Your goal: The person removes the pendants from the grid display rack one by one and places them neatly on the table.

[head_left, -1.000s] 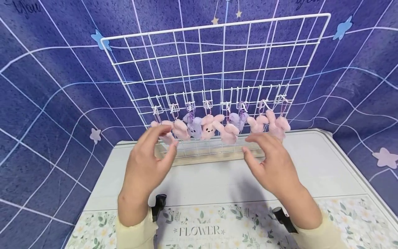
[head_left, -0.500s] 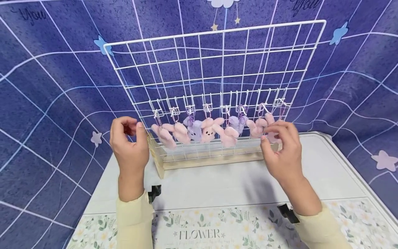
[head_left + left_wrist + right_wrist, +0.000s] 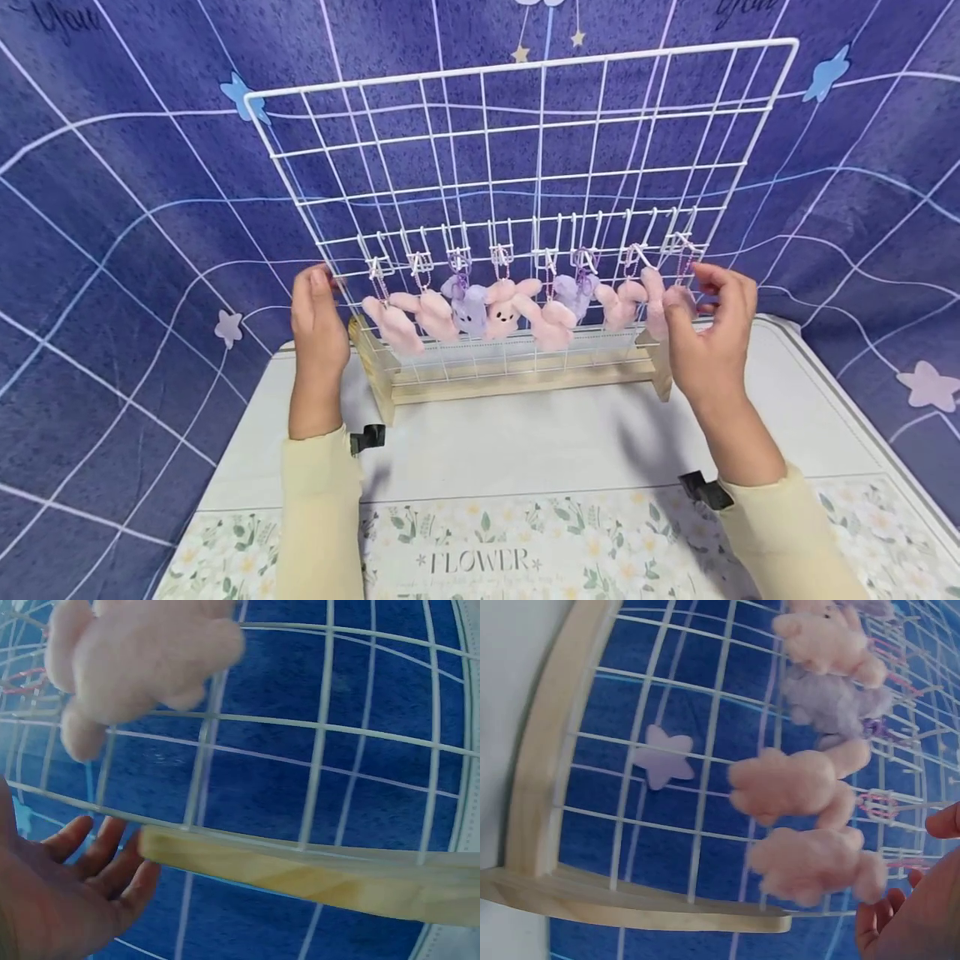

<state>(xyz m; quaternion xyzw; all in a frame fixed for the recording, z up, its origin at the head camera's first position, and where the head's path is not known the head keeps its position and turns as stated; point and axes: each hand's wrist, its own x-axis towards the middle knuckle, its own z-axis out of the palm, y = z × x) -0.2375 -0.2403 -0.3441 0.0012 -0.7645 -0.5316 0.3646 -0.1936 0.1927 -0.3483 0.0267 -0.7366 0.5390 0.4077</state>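
Note:
A white wire grid rack [image 3: 525,67] stands upright in a wooden base [image 3: 517,385]. Along its lower part, several pink and purple plush bunny keychains [image 3: 397,327] hang from white hooks. My left hand [image 3: 318,325] is beside the rack's left edge; its loosely bent fingers [image 3: 112,847] lie close to the end of the wooden side foot [image 3: 300,874]. At the right edge is my right hand [image 3: 712,342], its thumb in front of the rightmost pink bunny [image 3: 655,304] and its fingers beyond the edge. Whether either hand touches the rack, I cannot tell.
The rack stands on a white table mat [image 3: 495,442] with a floral band [image 3: 480,525] at the front. A purple-blue patterned cloth [image 3: 150,208] hangs behind. The other right-side wooden foot [image 3: 667,911] shows under the bunnies in the right wrist view.
My hands have moved apart, from in front of the bunnies out to the rack's left and right edges. The bunnies still hang on their hooks.

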